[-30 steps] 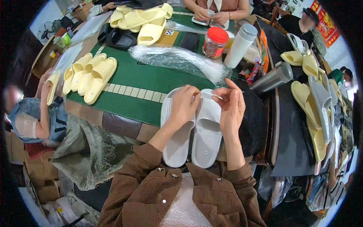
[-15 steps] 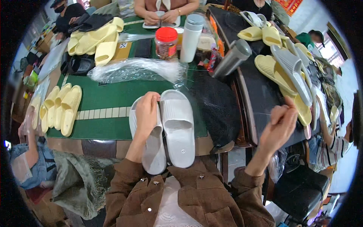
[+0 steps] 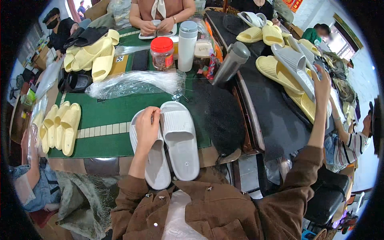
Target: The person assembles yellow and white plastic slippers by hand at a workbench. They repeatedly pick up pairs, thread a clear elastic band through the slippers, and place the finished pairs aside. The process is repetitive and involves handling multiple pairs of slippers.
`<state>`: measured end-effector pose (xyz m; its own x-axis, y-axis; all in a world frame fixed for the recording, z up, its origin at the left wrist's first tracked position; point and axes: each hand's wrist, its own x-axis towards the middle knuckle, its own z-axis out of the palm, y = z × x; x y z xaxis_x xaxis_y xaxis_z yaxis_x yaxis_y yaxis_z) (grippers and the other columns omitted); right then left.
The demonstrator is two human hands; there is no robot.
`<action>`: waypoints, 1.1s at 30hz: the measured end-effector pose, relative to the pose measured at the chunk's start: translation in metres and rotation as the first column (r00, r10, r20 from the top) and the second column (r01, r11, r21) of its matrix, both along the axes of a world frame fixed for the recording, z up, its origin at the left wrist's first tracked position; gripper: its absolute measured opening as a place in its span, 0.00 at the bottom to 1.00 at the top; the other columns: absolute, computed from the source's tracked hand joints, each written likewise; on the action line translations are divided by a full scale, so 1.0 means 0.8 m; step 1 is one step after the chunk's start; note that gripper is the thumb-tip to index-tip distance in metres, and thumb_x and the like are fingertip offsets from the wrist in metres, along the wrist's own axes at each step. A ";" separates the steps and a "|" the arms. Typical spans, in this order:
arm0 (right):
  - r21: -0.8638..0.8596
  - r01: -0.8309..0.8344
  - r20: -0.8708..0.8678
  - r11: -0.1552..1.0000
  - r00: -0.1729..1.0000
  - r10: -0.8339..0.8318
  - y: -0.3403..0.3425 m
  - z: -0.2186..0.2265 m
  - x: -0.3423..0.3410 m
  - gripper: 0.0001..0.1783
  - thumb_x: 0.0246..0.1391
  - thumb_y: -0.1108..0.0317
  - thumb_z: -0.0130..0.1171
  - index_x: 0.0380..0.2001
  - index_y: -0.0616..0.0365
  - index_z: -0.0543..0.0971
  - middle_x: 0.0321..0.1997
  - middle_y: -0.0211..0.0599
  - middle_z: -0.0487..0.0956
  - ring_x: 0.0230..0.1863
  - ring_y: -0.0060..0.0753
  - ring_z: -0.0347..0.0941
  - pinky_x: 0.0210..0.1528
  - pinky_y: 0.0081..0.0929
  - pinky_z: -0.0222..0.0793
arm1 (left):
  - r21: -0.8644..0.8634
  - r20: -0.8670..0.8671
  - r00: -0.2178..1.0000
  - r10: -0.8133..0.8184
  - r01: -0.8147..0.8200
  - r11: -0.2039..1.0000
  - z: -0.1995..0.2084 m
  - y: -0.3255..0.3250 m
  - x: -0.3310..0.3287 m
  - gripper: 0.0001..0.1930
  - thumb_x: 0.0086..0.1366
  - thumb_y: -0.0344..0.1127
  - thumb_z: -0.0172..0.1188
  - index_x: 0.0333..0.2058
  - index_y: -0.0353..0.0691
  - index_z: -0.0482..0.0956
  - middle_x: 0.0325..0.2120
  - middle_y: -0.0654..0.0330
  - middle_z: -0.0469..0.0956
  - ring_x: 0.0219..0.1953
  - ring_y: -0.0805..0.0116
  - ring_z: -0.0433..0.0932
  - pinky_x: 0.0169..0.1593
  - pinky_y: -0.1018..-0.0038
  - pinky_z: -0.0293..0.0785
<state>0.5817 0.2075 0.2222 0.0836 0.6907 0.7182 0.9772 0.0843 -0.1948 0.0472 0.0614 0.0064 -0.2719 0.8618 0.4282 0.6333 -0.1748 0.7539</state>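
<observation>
A pair of light grey slide slippers lies side by side at the table's near edge, toes away from me. My left hand (image 3: 147, 127) is closed over the strap of the left slipper (image 3: 158, 170), fingertips pinched near its toe end beside the right slipper (image 3: 182, 154); what sits in the pinch is too small to make out. On the dark table to the right, my right hand (image 3: 322, 86) reaches a heap of slippers. Its thumb and fingers are apart at the edge of a grey slipper (image 3: 291, 60), which lies over yellow slippers (image 3: 276, 74).
On the green mat (image 3: 106, 110) are a bundle of clear plastic strands (image 3: 138, 82), a red-lidded jar (image 3: 162, 54), a white bottle (image 3: 187, 46) and yellow slippers (image 3: 70, 128). A steel flask (image 3: 232, 64) leans near the table joint. Across sits a person handling slippers (image 3: 168, 28).
My right hand has moved up, away from me and slightly right, to the slipper heap, and its fingers have spread. My left hand stays at the grey pair. The whole view has shifted slightly.
</observation>
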 end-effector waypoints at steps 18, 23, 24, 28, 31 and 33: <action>0.104 -0.033 0.152 0.994 0.988 0.016 0.259 0.004 0.329 0.15 0.59 0.72 0.43 0.45 0.63 0.77 0.55 0.43 0.76 0.61 0.45 0.65 0.68 0.37 0.53 | 0.105 -0.025 0.999 -0.027 0.030 0.994 -0.007 0.008 0.008 0.05 0.62 0.31 0.56 0.32 0.35 0.78 0.29 0.51 0.79 0.32 0.49 0.78 0.37 0.59 0.72; -0.243 -0.368 -0.400 0.898 0.881 0.253 0.316 -0.062 0.303 0.19 0.61 0.66 0.46 0.49 0.63 0.76 0.44 0.37 0.78 0.43 0.25 0.71 0.45 0.27 0.66 | 0.072 -0.087 0.995 0.049 -0.043 0.996 -0.004 -0.004 -0.001 0.06 0.61 0.32 0.57 0.32 0.36 0.78 0.29 0.51 0.79 0.33 0.49 0.78 0.38 0.59 0.71; -0.345 -0.367 -0.358 0.864 0.902 0.241 0.319 -0.066 0.318 0.18 0.62 0.65 0.46 0.48 0.63 0.77 0.45 0.38 0.79 0.46 0.25 0.71 0.47 0.26 0.67 | 0.056 -0.085 0.996 0.039 -0.034 0.998 -0.003 -0.003 -0.001 0.06 0.62 0.31 0.57 0.32 0.35 0.78 0.29 0.51 0.79 0.33 0.49 0.78 0.37 0.60 0.72; -0.349 -0.230 -0.151 0.909 0.971 0.188 0.297 -0.001 0.349 0.21 0.56 0.70 0.44 0.50 0.68 0.75 0.44 0.53 0.80 0.40 0.45 0.76 0.45 0.37 0.69 | 0.076 -0.045 0.999 -0.008 0.012 0.997 -0.009 0.002 0.001 0.06 0.62 0.30 0.57 0.33 0.34 0.78 0.30 0.51 0.79 0.33 0.51 0.78 0.36 0.62 0.72; -0.062 -0.018 -0.010 0.998 1.000 0.017 0.292 -0.044 0.271 0.24 0.55 0.68 0.46 0.54 0.64 0.74 0.50 0.58 0.78 0.46 0.51 0.76 0.50 0.39 0.68 | 0.053 -0.096 0.995 0.024 -0.019 0.998 0.003 -0.006 -0.003 0.06 0.62 0.30 0.57 0.33 0.34 0.78 0.30 0.52 0.79 0.31 0.52 0.78 0.35 0.63 0.73; 0.055 -0.027 0.038 0.998 0.999 0.025 0.256 -0.011 0.265 0.25 0.55 0.67 0.45 0.56 0.61 0.74 0.54 0.54 0.76 0.51 0.51 0.73 0.55 0.37 0.66 | 0.078 -0.073 0.997 0.005 0.001 0.997 -0.002 -0.002 -0.003 0.06 0.62 0.31 0.57 0.33 0.34 0.78 0.30 0.52 0.79 0.31 0.53 0.78 0.35 0.63 0.73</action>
<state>0.7936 0.4123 0.2133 0.0388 0.6514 0.7578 0.9810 0.1195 -0.1530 0.0446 0.0602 0.0045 -0.2388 0.8245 0.5130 0.6865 -0.2303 0.6897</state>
